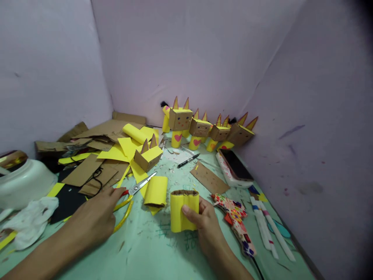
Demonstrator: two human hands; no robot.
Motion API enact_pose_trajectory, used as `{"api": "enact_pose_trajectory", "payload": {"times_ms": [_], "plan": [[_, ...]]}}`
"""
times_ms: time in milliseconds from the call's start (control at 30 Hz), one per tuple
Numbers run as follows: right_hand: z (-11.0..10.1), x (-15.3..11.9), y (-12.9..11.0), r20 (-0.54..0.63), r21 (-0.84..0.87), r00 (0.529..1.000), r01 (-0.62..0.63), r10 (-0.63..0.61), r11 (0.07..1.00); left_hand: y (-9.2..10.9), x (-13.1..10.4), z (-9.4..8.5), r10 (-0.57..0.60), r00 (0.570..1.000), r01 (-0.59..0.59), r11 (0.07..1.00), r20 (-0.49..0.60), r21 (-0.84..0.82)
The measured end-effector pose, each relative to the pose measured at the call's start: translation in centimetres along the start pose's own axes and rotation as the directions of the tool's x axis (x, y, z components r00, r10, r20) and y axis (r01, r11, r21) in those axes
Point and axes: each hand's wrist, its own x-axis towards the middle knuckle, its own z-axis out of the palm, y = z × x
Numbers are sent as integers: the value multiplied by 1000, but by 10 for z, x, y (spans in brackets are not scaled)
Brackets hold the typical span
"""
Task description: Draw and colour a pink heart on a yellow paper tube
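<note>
My right hand point(210, 225) grips a short cardboard tube point(178, 212) wrapped in yellow paper, thumb in front, its open corrugated end facing up. My left hand point(100, 214) is closed at the handles of a pair of scissors point(139, 186) with red and yellow grips; the fingertips are partly hidden. The blades point away to the right, slightly parted. Between the hands lies a second yellow-covered cardboard tube point(156, 190). Just beyond it sits a cardboard box head point(148, 157) with a yellow top and two pointed ears.
Several cardboard-headed figures point(180, 120) stand at the back wall. Cardboard scraps point(84, 171) and yellow paper point(116, 153) pile up at left. A pen point(188, 160), a cardboard piece point(208, 178), a phone point(235, 165), a patterned glue gun point(234, 217) and white sticks point(262, 225) occupy the right.
</note>
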Motion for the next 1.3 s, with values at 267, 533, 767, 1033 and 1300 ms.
{"api": "enact_pose_trajectory", "payload": {"times_ms": [267, 533, 767, 1033, 1300], "plan": [[0, 0, 4, 27, 12, 996, 88, -88, 996, 22, -7, -27, 29, 993, -34, 999, -117, -39], [15, -7, 10, 121, 121, 975, 174, -188, 977, 115, -6, 14, 226, 972, -157, 824, 61, -544], [15, -11, -2, 216, 93, 934, 270, -284, 958, 128, 13, 1, 286, 957, -236, 649, -56, -723], [8, -7, -17, 108, -154, 914, 403, -390, 902, 113, 7, 5, 360, 900, -430, 653, -244, -623], [9, -11, -14, 67, -151, 935, 354, -347, 923, 109, 6, 9, 391, 790, -611, 558, -472, -561]]}}
